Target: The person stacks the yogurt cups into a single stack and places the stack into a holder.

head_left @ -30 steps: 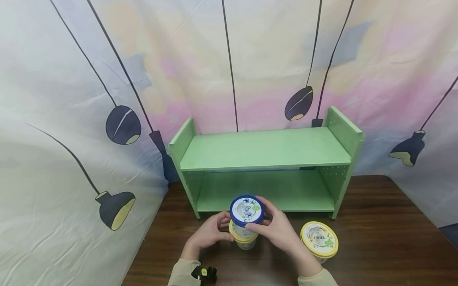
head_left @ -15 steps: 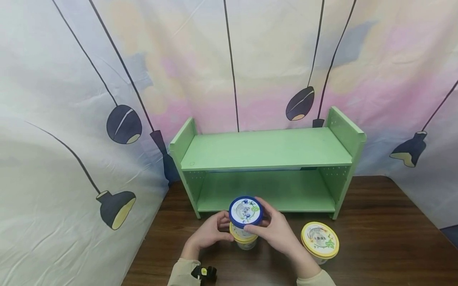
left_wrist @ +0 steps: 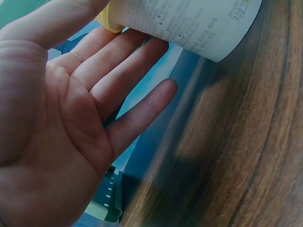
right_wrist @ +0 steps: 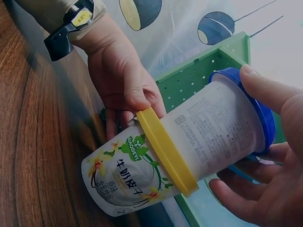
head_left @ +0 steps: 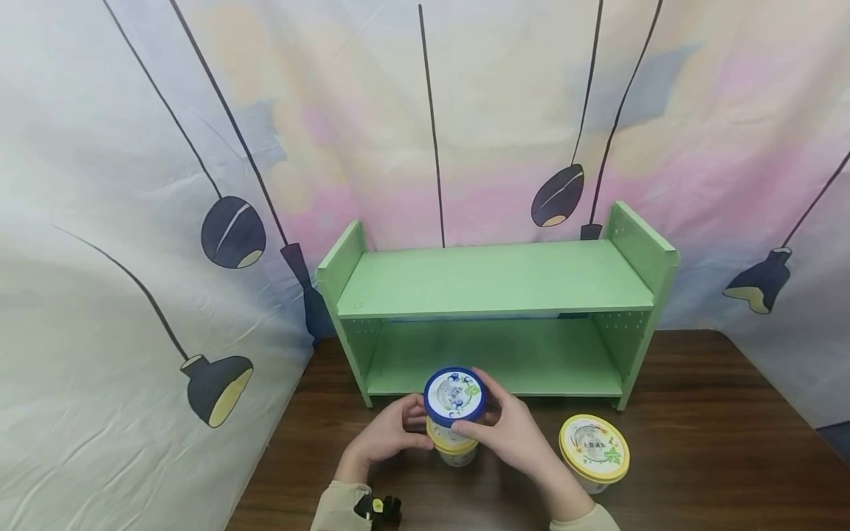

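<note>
A paper tub with a blue lid [head_left: 454,397] stands on top of a yellow-lidded tub [head_left: 457,453], in front of the shelf. My right hand [head_left: 514,431] grips the blue-lidded tub at its lid, thumb on the near side and fingers behind. At the lower tub's yellow lid [right_wrist: 168,151], my left hand [head_left: 387,434] holds on with its thumb in front and fingers at the back. Printed flowers and lettering cover the lower tub's side [right_wrist: 130,177] in the right wrist view. The left wrist view shows the palm and a white tub wall [left_wrist: 189,23].
Behind the tubs stands a green two-tier shelf [head_left: 491,276]. Another yellow-lidded tub [head_left: 594,448] rests on the dark wooden table [head_left: 717,442] to the right of my right forearm. A printed cloth [head_left: 505,110] with lamp drawings hangs at the back and left.
The blue-lidded tub has shifted slightly left on the lower tub, with my right hand on it. My left hand stays in place, and the head view has moved a little.
</note>
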Available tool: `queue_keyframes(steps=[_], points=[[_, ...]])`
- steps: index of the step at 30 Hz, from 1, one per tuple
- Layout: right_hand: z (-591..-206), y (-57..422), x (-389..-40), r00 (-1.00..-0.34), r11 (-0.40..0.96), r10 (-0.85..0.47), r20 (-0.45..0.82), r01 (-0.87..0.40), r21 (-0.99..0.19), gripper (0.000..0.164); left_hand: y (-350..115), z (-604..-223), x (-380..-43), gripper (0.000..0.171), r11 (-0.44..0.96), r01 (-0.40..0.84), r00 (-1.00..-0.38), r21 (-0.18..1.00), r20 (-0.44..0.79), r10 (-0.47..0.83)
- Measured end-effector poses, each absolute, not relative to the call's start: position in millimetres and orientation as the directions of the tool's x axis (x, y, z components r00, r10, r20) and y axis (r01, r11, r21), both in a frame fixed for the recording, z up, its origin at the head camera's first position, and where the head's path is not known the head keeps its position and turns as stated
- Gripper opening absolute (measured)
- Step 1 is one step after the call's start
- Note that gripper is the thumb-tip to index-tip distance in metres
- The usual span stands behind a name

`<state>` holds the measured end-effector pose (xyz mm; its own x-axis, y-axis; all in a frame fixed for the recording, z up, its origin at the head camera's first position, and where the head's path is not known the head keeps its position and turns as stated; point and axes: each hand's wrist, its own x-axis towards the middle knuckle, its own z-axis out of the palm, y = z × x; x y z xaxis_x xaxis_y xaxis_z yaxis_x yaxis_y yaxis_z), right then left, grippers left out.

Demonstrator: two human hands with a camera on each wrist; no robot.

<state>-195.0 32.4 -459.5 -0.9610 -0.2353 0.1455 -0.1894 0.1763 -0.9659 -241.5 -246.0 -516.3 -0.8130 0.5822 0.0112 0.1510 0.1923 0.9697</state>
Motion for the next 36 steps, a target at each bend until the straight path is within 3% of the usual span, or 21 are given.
queue_keyframes(steps=[17, 25, 36], points=[[-460.6, 33.8, -196.0, -0.953, 0.167, -0.264, 0.152, -0.2, -0.965, 0.101, -245.8, -516.6, -240.7, 0.053, 0.195, 0.158, -0.816, 0.968, 0.016, 0.578], [-461.6, 33.8, -197.1, -0.947, 0.151, -0.281, 0.156, -0.204, -0.967, 0.102, -245.7, -516.2, -241.7, 0.064, 0.19, 0.159, -0.813, 0.969, 0.02, 0.582], [-462.3, 34.8, -196.8, -0.943, 0.148, -0.292, 0.159, -0.209, -0.967, 0.103, -247.0, -516.6, -241.7, 0.064, 0.185, 0.164, -0.808, 0.969, 0.025, 0.588]])
